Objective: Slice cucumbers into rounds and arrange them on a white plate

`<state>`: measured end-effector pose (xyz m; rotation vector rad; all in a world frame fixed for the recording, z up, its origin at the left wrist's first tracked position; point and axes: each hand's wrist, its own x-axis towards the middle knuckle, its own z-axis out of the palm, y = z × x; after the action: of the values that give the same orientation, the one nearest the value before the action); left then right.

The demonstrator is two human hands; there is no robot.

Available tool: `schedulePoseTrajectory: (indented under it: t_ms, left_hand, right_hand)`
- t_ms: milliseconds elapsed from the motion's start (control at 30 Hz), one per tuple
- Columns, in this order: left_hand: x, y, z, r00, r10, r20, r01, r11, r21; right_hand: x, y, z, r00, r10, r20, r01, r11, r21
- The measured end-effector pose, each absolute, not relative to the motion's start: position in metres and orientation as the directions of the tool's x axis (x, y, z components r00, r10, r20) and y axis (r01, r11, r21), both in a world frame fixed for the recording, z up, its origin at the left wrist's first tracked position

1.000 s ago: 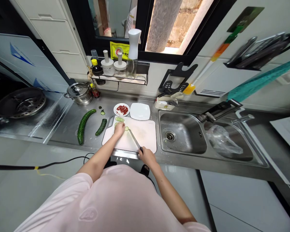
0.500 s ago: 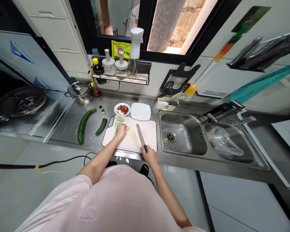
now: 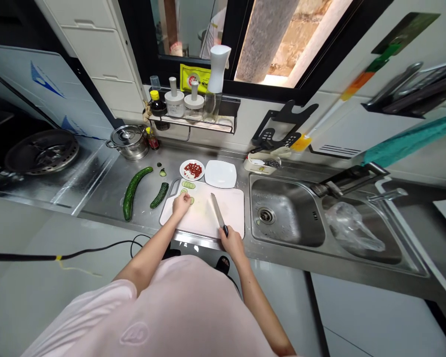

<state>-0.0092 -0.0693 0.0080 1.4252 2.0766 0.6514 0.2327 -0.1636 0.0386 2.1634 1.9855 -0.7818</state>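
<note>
Knife (image 3: 218,214) gripped in right hand (image 3: 232,243), blade down on white cutting board (image 3: 228,208); left hand (image 3: 181,205) well apart, fingertips by cucumber slices (image 3: 188,185). Long cucumber (image 3: 133,192) and shorter cucumber piece (image 3: 159,195) lay on steel tabletop (image 3: 109,198), left of the hands.

the countertop (image 3: 104,198) is brushed stainless steel, scuffed yet shiny — the cutting board (image 3: 223,210) smooth, matt white plastic. the knife (image 3: 218,210) has a bright metal blade, the whole cucumber (image 3: 133,192) a glossy, bumpy skin, and the square plate (image 3: 220,174) a glossy white glaze.
</note>
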Motion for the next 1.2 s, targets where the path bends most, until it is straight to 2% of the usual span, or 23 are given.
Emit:
schedulePoseTrajectory:
  t_ms: [233,733,933,1200]
  left_hand:
    - [-0.027,-0.079,0.011,-0.415,0.906,-0.084,0.733,0.388,0.558]
    - [-0.03,-0.083,0.017,-0.407,0.909,-0.087,0.823,0.406,0.397]
    - [-0.025,-0.079,0.018,-0.448,0.891,-0.072,0.809,0.439,0.39]
    - [-0.009,-0.046,0.026,-0.323,0.946,-0.018,0.849,0.298,0.436]
  right_hand:
    - [0.23,-0.164,0.042,0.013,0.897,-0.442,0.959,-0.136,-0.248]
    - [0.232,-0.164,0.034,-0.009,0.906,-0.423,0.957,-0.114,-0.266]
    - [0.23,-0.163,0.038,0.009,0.897,-0.442,0.96,-0.132,-0.248]
    - [0.231,-0.163,0.034,-0.01,0.903,-0.429,0.961,-0.11,-0.254]
